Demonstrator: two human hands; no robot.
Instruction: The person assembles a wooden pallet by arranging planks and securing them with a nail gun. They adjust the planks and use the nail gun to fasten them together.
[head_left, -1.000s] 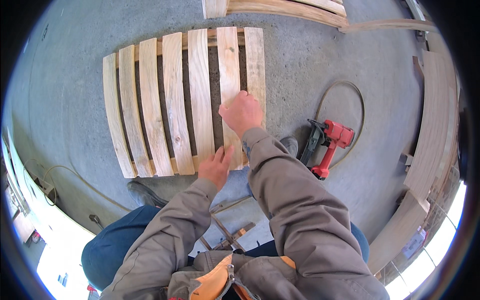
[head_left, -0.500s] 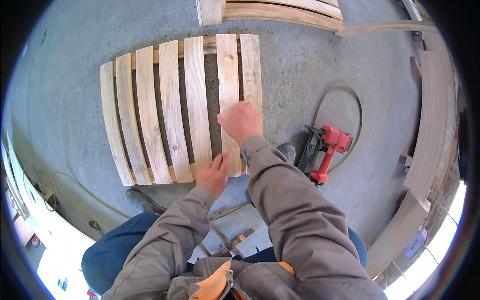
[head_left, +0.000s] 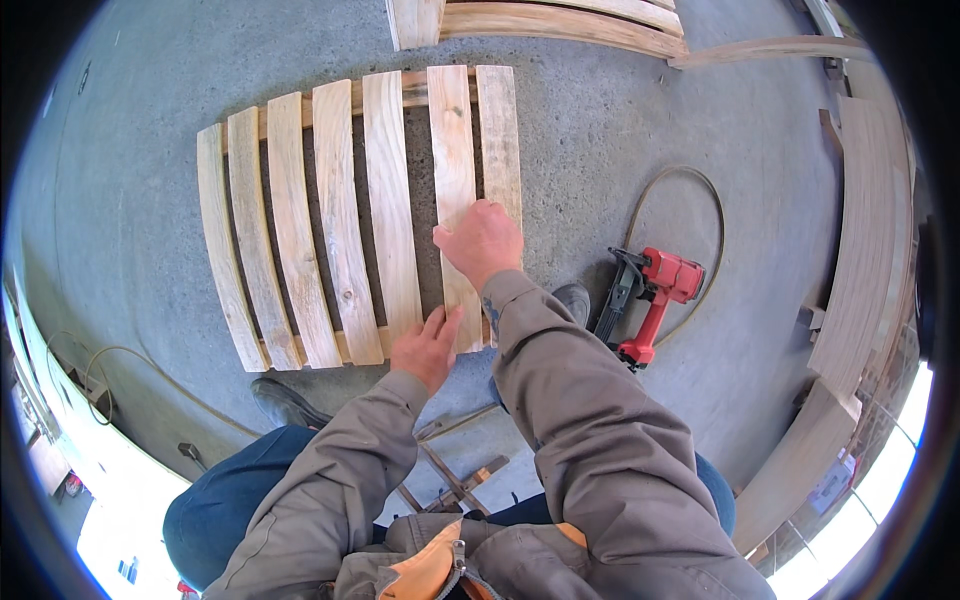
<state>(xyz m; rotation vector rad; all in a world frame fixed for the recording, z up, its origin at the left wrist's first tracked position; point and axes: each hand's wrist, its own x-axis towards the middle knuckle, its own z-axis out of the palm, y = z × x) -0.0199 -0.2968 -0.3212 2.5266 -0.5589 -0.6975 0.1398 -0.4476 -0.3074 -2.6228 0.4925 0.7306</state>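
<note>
A panel of several pale wooden slats lies on the floor before me, the slats set across two cross rails with gaps between them. My right hand is closed over the second slat from the right, about halfway along it, knuckles up. Lower down, my left hand holds the near end of that same slat, its thumb against the wood and its fingers bent by the wide gap on the slat's left. The undersides of both hands are hidden. Beyond my right hand is the rightmost slat.
A red and black nail gun rests on the floor at the right, beside a looped air hose. Another slatted wooden piece lies at the far side. Long boards line the right. My shoe is close to the panel's near edge.
</note>
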